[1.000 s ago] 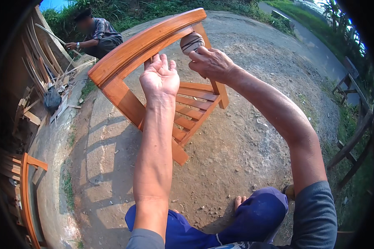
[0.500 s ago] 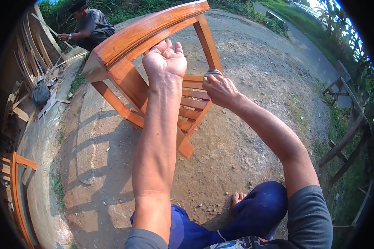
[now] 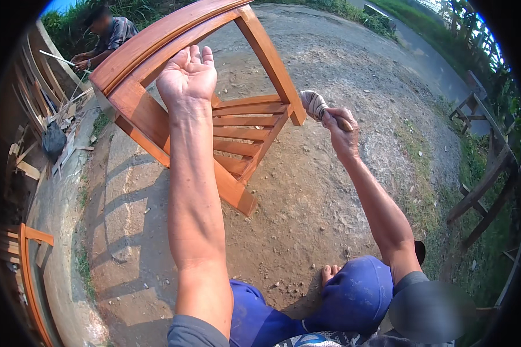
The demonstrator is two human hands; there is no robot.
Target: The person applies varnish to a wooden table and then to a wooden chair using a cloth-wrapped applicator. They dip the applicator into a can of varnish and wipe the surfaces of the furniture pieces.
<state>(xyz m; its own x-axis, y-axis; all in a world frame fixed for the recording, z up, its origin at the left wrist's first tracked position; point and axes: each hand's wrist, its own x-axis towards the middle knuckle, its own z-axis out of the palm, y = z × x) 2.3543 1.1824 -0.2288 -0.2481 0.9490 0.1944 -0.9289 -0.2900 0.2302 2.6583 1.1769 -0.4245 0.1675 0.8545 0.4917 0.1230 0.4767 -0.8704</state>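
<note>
A varnished orange-brown wooden chair [image 3: 235, 186] with a slatted part is tilted in front of me. My left hand [image 3: 188, 78] is palm up at its broad upper rail, some fingers hooked behind the rail and others showing in the gap below. Off the chair's right side, my right hand [image 3: 342, 124] is closed round the wooden handle of a brush [image 3: 314, 104]. Its thick pale head looks wrapped or banded and points at the lower end of the chair's right post, close to it. Whether the head touches the wood I cannot tell.
Another person [image 3: 107, 37] crouches at the far left, beside leaning wood strips [image 3: 35, 87] and a black bag [image 3: 54, 140]. A second orange wooden piece [image 3: 26, 272] stands at the left edge. A rough timber frame [image 3: 483, 191] stands at the right.
The chair and my left hand have shifted left. My right hand has moved right and down, away from the chair's right post, and the brush now shows clearly.
</note>
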